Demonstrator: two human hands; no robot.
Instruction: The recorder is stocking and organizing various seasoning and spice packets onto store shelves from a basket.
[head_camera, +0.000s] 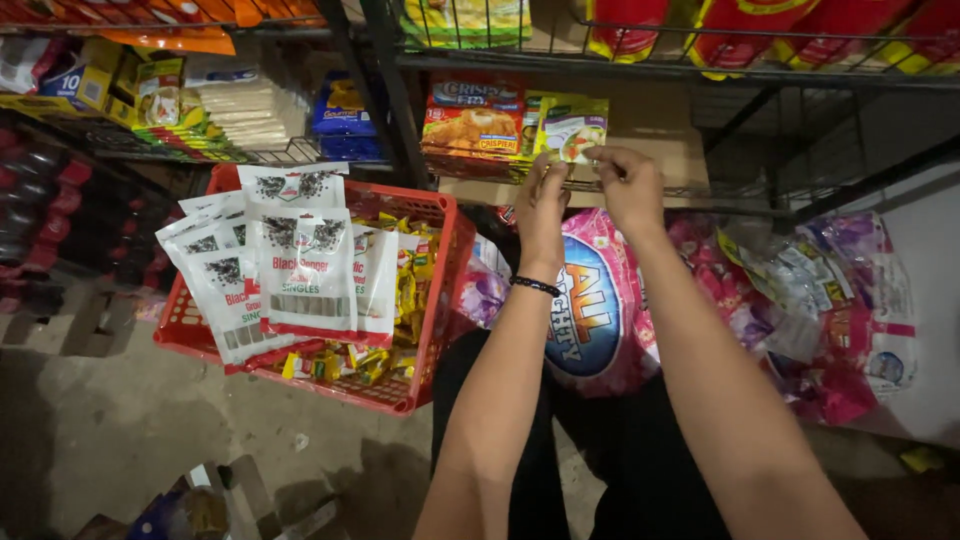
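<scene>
Left hand (542, 205): raised to the wire shelf (700, 190), fingers (553, 172) pressed together in a pinch on the lower edge of a green packet (571, 128); a black band is worn at the wrist. Right hand (628, 185): raised beside it, fingers (600, 155) pinched on the same lower edge, a little to the right of the left fingers. Green packet: small, flat, held upright at the front of the shelf, directly above both sets of fingers. Red packets (472, 125): stacked on the same shelf, just left of the fingers, touching the green packet's side. Pink bag (600, 310): large, with a blue oval panel, lying below the fingers, between and behind the two forearms. Pile of pink and clear wrappers (810, 310): below and to the right of the fingers. Red basket (440, 250): plastic, set on the floor (150, 420) well to the left of and below the fingers, filled with white pouches (300, 270) standing upright and small yellow sachets (410, 290) beside them.
</scene>
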